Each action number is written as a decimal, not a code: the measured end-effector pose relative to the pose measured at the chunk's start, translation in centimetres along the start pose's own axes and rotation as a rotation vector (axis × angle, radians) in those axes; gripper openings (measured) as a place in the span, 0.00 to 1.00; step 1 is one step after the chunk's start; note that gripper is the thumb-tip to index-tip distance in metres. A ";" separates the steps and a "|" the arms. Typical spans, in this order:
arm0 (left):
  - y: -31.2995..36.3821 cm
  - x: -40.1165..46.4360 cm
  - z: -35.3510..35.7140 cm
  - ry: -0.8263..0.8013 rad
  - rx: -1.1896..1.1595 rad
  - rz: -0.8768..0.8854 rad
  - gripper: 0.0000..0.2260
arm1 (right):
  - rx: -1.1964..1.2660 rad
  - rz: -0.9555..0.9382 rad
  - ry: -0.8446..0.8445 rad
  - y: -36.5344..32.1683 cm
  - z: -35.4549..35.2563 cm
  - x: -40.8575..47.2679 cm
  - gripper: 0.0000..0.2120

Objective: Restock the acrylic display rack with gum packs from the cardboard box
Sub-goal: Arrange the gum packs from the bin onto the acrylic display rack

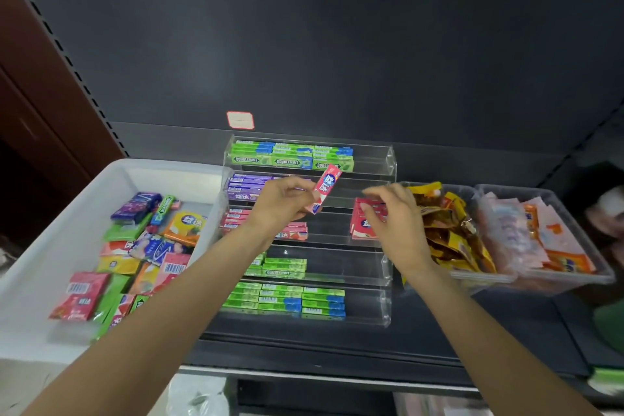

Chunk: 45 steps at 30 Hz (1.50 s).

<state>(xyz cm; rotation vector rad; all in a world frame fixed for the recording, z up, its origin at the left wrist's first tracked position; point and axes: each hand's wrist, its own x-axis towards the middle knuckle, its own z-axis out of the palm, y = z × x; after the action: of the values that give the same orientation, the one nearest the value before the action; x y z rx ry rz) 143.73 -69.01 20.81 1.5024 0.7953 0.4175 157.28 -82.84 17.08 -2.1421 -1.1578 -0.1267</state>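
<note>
My left hand (282,199) pinches a pink gum pack (325,188) by its lower end, tilted up over the middle tiers of the acrylic display rack (388,159). My right hand (393,213) is beside it with fingers loosely curled over a small stack of red packs (360,223) at the right end of the third tier; I cannot tell whether it grips them or only touches them.

I judge the restock as partly done. Beyond the hands, the top tier is filled along its left and middle with green packs; the purple and pink rows under my left hand cover only the left part of their tiers, and the two green tiers nearer me also leave their right ends bare. To the left of my left hand, the white box (111,172) holds many mixed packs yet to be shelved.
</note>
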 end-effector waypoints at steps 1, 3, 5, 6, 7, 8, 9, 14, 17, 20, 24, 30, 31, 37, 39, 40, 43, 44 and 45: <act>0.0 -0.1 -0.2 0.000 -0.001 0.002 0.04 | 0.097 0.010 -0.036 -0.8 0.3 0.1 0.12; -0.1 -0.2 -0.5 -0.011 -0.012 0.009 0.05 | 0.339 0.055 -0.162 -2.6 1.0 0.5 0.13; -0.2 -0.3 -1.0 -0.024 -0.020 0.017 0.05 | 0.490 0.084 -0.245 -4.1 1.9 0.9 0.11; -0.3 -0.4 -1.3 -0.026 -0.025 0.019 0.05 | 0.543 0.102 -0.251 -4.6 2.5 1.0 0.09; -0.5 -0.4 -1.7 -0.024 -0.032 0.021 0.05 | 0.583 0.121 -0.237 -5.1 3.1 1.2 0.08; -0.7 -0.4 -2.1 -0.021 -0.045 0.020 0.05 | 0.612 0.141 -0.213 -5.5 3.7 1.3 0.06; -0.9 -0.4 -2.4 -0.017 -0.061 0.015 0.05 | 0.628 0.159 -0.191 -5.8 4.2 1.4 0.05; -2.6 0.3 -4.2 0.038 0.103 0.031 0.07 | 0.519 0.142 -0.198 -6.6 6.4 1.4 0.04; -4.8 0.9 -6.0 0.012 0.719 0.172 0.12 | 0.147 0.003 -0.226 -5.5 6.7 1.1 0.08; -6.7 0.7 -7.4 -0.013 1.168 0.225 0.18 | -0.102 -0.056 -0.199 -4.8 7.0 0.7 0.10; -7.9 0.5 -7.9 -0.073 1.316 0.259 0.23 | -0.203 -0.066 -0.139 -4.8 7.7 0.5 0.11; -7.9 0.5 -8.7 -0.143 1.337 0.288 0.24 | -0.337 -0.099 -0.257 -5.4 9.4 0.3 0.16; -7.9 0.5 -8.8 -0.152 1.332 0.288 0.24 | -0.338 -0.109 -0.282 -5.4 9.5 0.3 0.17; -7.9 0.7 -8.9 -0.127 1.269 0.299 0.23 | -0.287 -0.135 -0.388 -5.6 10.0 0.8 0.22; -7.9 0.8 -9.1 -0.128 1.269 0.305 0.22 | -0.284 -0.139 -0.404 -5.7 10.2 0.9 0.20; -8.0 0.9 -9.1 -0.129 1.269 0.310 0.22 | -0.287 -0.142 -0.403 -5.7 10.2 1.0 0.18; -7.9 1.1 -9.1 -0.122 1.263 0.314 0.21 | -0.298 -0.140 -0.407 -5.9 10.2 1.3 0.15; -7.9 1.1 -9.1 -0.114 1.256 0.308 0.20 | -0.308 -0.145 -0.407 -5.9 10.2 1.4 0.16; -7.8 1.1 -9.0 -0.104 1.247 0.301 0.20 | -0.319 -0.152 -0.404 -6.0 10.3 1.4 0.17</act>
<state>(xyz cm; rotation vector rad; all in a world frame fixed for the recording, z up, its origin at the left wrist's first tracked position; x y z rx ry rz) 136.56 -62.28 13.97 2.7965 0.7656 0.0051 151.11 -73.38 12.96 -2.4271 -1.6257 0.0631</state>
